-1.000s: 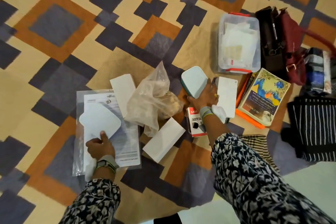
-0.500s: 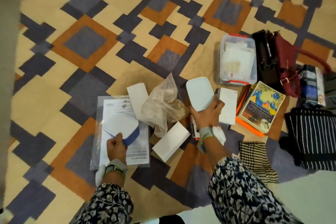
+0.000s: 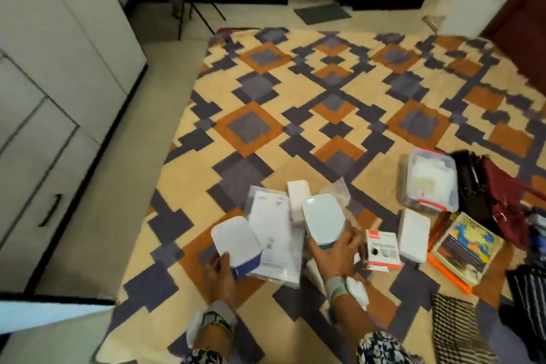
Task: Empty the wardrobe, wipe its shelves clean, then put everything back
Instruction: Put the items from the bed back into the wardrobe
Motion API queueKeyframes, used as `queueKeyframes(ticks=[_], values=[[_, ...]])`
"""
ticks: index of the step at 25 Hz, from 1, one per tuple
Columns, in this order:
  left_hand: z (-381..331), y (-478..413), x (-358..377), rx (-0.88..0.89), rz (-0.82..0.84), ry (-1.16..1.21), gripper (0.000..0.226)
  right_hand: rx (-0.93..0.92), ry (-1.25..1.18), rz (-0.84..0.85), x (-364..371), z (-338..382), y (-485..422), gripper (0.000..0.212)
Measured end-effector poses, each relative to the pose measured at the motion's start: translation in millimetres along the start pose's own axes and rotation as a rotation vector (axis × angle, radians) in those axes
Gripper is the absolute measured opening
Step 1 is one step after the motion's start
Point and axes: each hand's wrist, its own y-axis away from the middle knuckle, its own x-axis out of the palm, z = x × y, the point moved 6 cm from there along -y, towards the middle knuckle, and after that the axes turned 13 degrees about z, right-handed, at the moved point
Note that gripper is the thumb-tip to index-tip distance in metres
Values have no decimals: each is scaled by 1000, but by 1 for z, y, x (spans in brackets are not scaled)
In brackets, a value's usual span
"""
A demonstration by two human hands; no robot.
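Over the rug (image 3: 257, 127), 2 hands (image 3: 220, 275) (image 3: 334, 257) grip boxes (image 3: 236, 241) (image 3: 323, 217).

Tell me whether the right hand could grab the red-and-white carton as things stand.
Probably not right away: the right hand grips the teal-edged box, so its fingers are taken. The red-and-white carton lies uncovered just beside that hand, so the way itself looks free.

Woven cloth rug (image 3: 339, 115); clear plastic box (image 3: 430, 183); glossy book (image 3: 464, 245).
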Motion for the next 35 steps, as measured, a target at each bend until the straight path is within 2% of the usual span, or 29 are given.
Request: queueKeyframes(ticks=[2, 3, 4, 5, 8, 12, 17, 24, 27, 32, 35], values=[[-21, 11, -1, 54, -6, 45, 31, -5, -42, 23, 12, 16, 10, 100], [-53, 52, -75, 130, -88, 124, 32, -173, -29, 73, 33, 83, 71, 101], [-70, 76, -111, 157, -104, 156, 35, -260, 2, 110, 49, 110, 105, 102], [-76, 80, -119, 167, -108, 162, 35, -249, 10, 118, 57, 114, 113, 101], [-101, 117, -212, 210, -214, 279, 27, -349, -50, 191, 95, 183, 193, 98], [-130, 180, -340, 357, -332, 460, 27, -564, -121, 322, 155, 260, 302, 98], [-153, 264, -498, 507, -492, 607, 35, -742, -239, 587, 233, 344, 451, 95], [-197, 353, -657, 732, -669, 756, 29, -887, -507, 932, 321, 452, 620, 71], [-221, 380, -728, 841, -737, 774, 33, -875, -639, 1092, 364, 504, 685, 70], [-273, 430, -836, 962, -873, 805, 17, -894, -763, 1336, 429, 596, 804, 76], [-305, 462, -905, 1060, -945, 803, 18, -961, -832, 1459, 451, 651, 881, 78]])
